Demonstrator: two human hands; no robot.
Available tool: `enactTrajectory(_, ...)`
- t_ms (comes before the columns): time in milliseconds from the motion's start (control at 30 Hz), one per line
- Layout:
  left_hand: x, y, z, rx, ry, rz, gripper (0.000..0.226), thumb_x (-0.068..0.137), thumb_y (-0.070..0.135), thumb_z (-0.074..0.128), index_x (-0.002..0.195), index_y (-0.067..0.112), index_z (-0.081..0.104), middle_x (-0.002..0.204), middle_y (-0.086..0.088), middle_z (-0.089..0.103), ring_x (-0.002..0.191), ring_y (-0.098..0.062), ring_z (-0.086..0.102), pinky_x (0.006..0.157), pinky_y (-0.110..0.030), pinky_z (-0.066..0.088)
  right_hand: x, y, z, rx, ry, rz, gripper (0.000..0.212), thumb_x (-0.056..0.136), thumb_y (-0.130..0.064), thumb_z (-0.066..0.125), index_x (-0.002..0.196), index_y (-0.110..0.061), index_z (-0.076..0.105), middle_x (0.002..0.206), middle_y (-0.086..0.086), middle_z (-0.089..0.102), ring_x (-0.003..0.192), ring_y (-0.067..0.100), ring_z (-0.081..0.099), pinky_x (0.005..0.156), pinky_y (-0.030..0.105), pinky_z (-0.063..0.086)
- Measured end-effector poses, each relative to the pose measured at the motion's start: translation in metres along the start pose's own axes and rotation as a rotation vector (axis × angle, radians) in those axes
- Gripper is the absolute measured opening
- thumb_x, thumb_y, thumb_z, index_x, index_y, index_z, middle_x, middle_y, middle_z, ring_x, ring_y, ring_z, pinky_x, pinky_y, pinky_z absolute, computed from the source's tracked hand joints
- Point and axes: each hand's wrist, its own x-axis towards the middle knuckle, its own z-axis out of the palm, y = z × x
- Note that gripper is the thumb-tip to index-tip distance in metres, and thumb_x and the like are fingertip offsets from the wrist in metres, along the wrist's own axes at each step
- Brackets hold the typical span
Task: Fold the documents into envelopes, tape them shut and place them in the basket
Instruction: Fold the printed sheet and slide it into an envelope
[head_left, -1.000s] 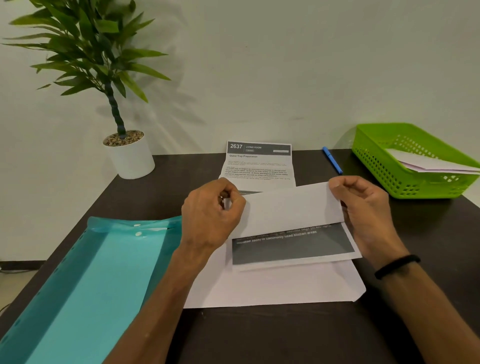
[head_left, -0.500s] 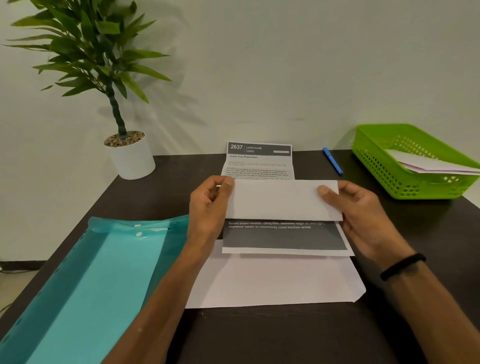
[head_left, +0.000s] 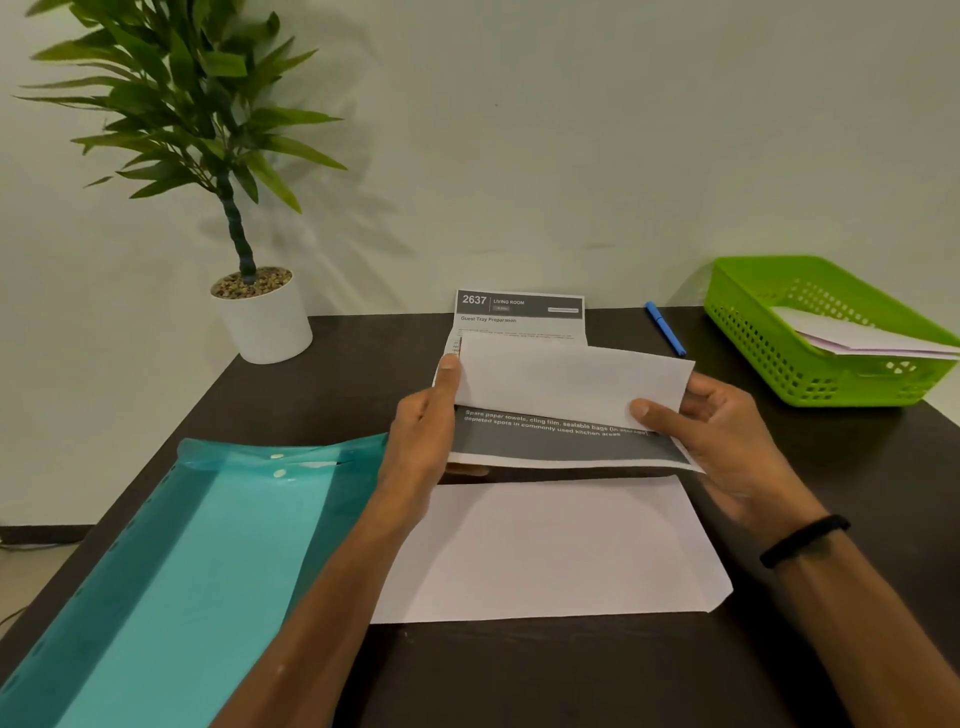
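Observation:
A printed document (head_left: 566, 389) is folded over, its blank back on top and a dark grey printed band showing along its near edge. It is lifted slightly above the table. My left hand (head_left: 423, 434) pinches its left end, thumb on top. My right hand (head_left: 719, 436) grips its right end, thumb on the blank flap. Just below lies a white envelope (head_left: 556, 551) flat on the dark table (head_left: 519, 675). The green basket (head_left: 810, 374) stands at the back right with white envelopes (head_left: 852, 335) inside.
A blue pen (head_left: 665, 328) lies behind the document near the wall. A teal plastic folder (head_left: 171, 571) covers the near left of the table. A potted plant (head_left: 260, 312) stands at the back left corner.
The document has been lifted off the envelope and moved away from me. Its folded flap has straightened and more of the envelope now shows. Both hands moved with it.

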Motion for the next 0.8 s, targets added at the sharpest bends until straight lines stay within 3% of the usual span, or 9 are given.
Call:
enactTrajectory(67,-0.003,0.004,0.000,-0.008,-0.074,-0.112,0.062,0.099,0.072,0.031,0.116,0.028,0.071,0.098,-0.003,0.080,0.088,-0.022,0.078,0.064,-0.038,0.063,0.001,0.002,0.001,-0.007,0.024,-0.015,0.033,0.086,0.000,0.077,0.116,-0.012,0.075,0.111,0.005,0.080,0.103,0.022,0.077,0.086,0.028,0.063)
enactTrajectory(133,-0.007,0.009,0.000,-0.102,-0.123,-0.198,0.071,0.099,0.075,0.025,0.122,0.026,0.070,0.098,-0.004,0.080,0.083,-0.021,0.079,0.057,-0.032,0.060,0.001,0.003,0.001,-0.002,0.033,-0.010,0.032,0.085,0.000,0.078,0.115,-0.011,0.075,0.110,0.006,0.081,0.102,0.025,0.077,0.088,0.031,0.063)
enactTrajectory(233,-0.010,0.014,-0.004,-0.258,-0.147,-0.268,0.077,0.096,0.079,0.027,0.119,0.020,0.070,0.097,-0.008,0.080,0.078,-0.023,0.079,0.056,-0.031,0.060,0.002,0.003,0.000,-0.059,0.009,-0.021,0.025,0.085,0.000,0.078,0.108,-0.010,0.078,0.106,0.008,0.081,0.102,0.027,0.077,0.093,0.037,0.061)
enactTrajectory(367,-0.006,0.015,-0.010,-0.332,-0.155,-0.283,0.077,0.092,0.080,0.040,0.119,0.015,0.073,0.102,-0.009,0.080,0.089,-0.022,0.078,0.061,-0.032,0.060,0.003,0.006,0.001,-0.155,-0.022,-0.062,0.025,0.089,0.013,0.069,0.094,-0.008,0.082,0.109,0.001,0.080,0.107,0.018,0.075,0.085,0.025,0.060)
enactTrajectory(467,-0.005,0.015,-0.011,-0.284,-0.188,-0.229,0.060,0.090,0.066,0.061,0.122,0.017,0.072,0.108,-0.006,0.079,0.102,-0.021,0.075,0.067,-0.031,0.061,0.005,0.009,0.000,-0.175,-0.010,-0.076,0.033,0.087,0.018,0.068,0.084,-0.011,0.083,0.114,-0.001,0.079,0.110,0.017,0.074,0.089,0.033,0.061)
enactTrajectory(567,-0.008,0.013,-0.010,-0.303,-0.209,-0.190,0.045,0.078,0.035,0.084,0.117,0.017,0.074,0.117,-0.007,0.076,0.100,-0.019,0.074,0.067,-0.030,0.061,0.007,0.011,-0.002,-0.214,-0.003,-0.081,0.039,0.088,0.018,0.068,0.084,-0.016,0.085,0.119,-0.004,0.077,0.112,0.012,0.072,0.089,0.033,0.061)
enactTrajectory(667,-0.004,0.009,-0.008,-0.293,-0.224,-0.118,0.041,0.078,0.016,0.086,0.118,0.020,0.074,0.126,-0.006,0.071,0.103,-0.021,0.075,0.072,-0.034,0.063,0.008,0.012,-0.002,-0.207,0.032,-0.099,0.037,0.092,0.014,0.066,0.094,-0.018,0.085,0.118,-0.006,0.078,0.114,0.011,0.072,0.091,0.033,0.058)
enactTrajectory(733,-0.002,0.008,-0.007,-0.238,-0.175,-0.037,0.041,0.080,0.016,0.087,0.116,0.027,0.073,0.129,0.000,0.070,0.106,-0.021,0.074,0.078,-0.036,0.064,0.007,0.008,0.000,-0.097,0.074,-0.070,0.032,0.099,0.007,0.059,0.108,-0.015,0.080,0.114,-0.005,0.079,0.112,0.015,0.073,0.090,0.033,0.059)
enactTrajectory(800,-0.001,0.008,-0.007,-0.112,-0.095,0.108,0.039,0.081,0.020,0.086,0.115,0.032,0.071,0.131,0.007,0.068,0.109,-0.017,0.072,0.078,-0.028,0.064,0.005,0.001,0.000,0.056,0.109,-0.002,0.032,0.106,0.000,0.047,0.118,-0.010,0.075,0.111,0.000,0.080,0.109,0.018,0.075,0.092,0.036,0.060)
